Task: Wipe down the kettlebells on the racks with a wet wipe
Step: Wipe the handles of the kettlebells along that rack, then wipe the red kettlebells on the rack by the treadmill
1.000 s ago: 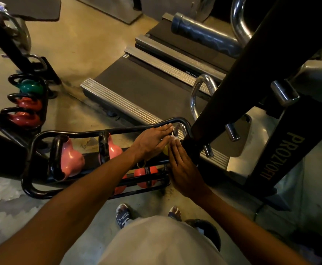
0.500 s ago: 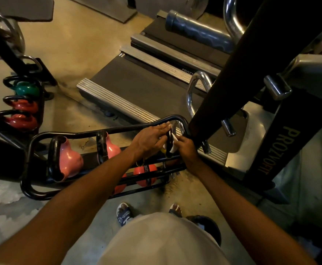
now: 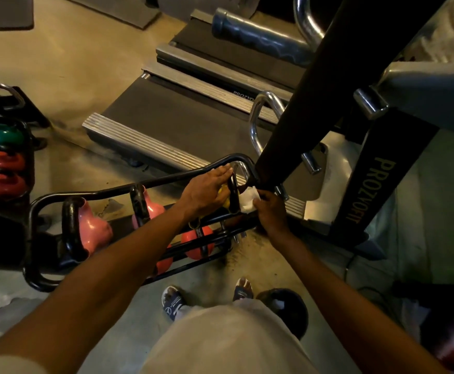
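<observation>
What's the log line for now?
right hand: wiping with crumpled white wet wipe | left hand: steadying small yellow kettlebell | stage: wiping

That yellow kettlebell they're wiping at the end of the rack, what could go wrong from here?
The yellow kettlebell is mostly hidden under the left hand, so spots may get missed. The right hand pinches the wet wipe in a tight gap beside the machine's dark post, where knuckles could scrape. The sandalled feet stand right below the rack, should a bell slip.

dim warm light, deep shadows, wide-angle edge distortion
</observation>
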`<state>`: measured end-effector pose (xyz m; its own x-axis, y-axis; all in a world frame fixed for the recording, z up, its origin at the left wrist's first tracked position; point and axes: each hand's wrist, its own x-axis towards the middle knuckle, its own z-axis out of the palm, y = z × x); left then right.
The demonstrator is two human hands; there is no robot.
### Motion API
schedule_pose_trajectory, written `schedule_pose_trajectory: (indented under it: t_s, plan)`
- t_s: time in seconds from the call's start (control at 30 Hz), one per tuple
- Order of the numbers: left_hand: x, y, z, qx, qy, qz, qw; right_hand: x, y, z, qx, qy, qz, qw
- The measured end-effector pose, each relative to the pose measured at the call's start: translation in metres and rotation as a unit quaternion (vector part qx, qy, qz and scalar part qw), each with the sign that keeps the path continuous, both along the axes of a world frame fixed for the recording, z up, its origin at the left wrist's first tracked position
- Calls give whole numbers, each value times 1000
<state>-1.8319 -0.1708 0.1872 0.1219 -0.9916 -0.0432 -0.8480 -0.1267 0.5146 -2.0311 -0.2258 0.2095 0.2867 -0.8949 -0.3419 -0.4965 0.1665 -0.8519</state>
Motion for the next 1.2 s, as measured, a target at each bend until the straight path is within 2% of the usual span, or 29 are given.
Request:
schedule_pose_trajectory:
  t_s: [0.2,0.37,0.53,0.8,0.97,1.1,1.2]
  plan:
    - [-9,5,6,-34,-42,-27,998,-10,32,4,40,-65,-99,992]
    - [-28,33,14,-101,-16,20,995,-2,48,1,44,-94,-125,987]
    - [-46,87,12,-154,23,74,985,3,56,-6,26,-112,-32,993]
    - [-104,192,-4,-188,-45,195,961,-2,96,-29,22,-94,151,984]
    - [-157,265,-20,-160,-78,286,941,-21,133,-52,12,-84,236,968]
    - [-190,311,-29,-137,-70,350,924,-27,157,-87,24,-64,290,955]
    - [-205,330,-36,-75,-39,399,913,-34,183,-70,39,-48,302,951]
